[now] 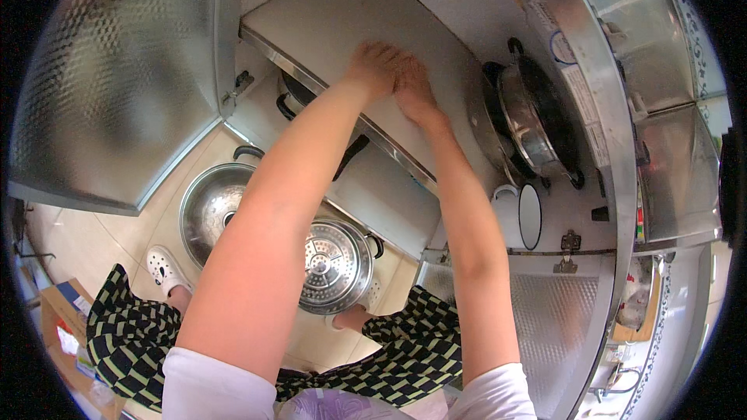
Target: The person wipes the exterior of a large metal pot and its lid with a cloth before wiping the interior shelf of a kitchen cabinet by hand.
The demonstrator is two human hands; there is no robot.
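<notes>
My left hand point(378, 69) and my right hand point(415, 86) meet over the pale shelf point(327, 17) inside an open cabinet. Their fingers are bent and blurred, so whether anything lies between them is hidden. To the right of my hands, several pots and pans, among them a steel pot point(522, 114), stand on edge against the cabinet's side. Near them is a white enamel mug point(530, 216). Below the shelf, a dark pan point(297, 88) is partly covered by my left forearm.
On the tiled floor stand a steel pot lid or wide pan point(201, 210) and a perforated steamer insert point(330, 265) in a pot. Cabinet doors point(117, 87) hang open at left and lower right point(554, 315). A cardboard box point(64, 326) sits at lower left.
</notes>
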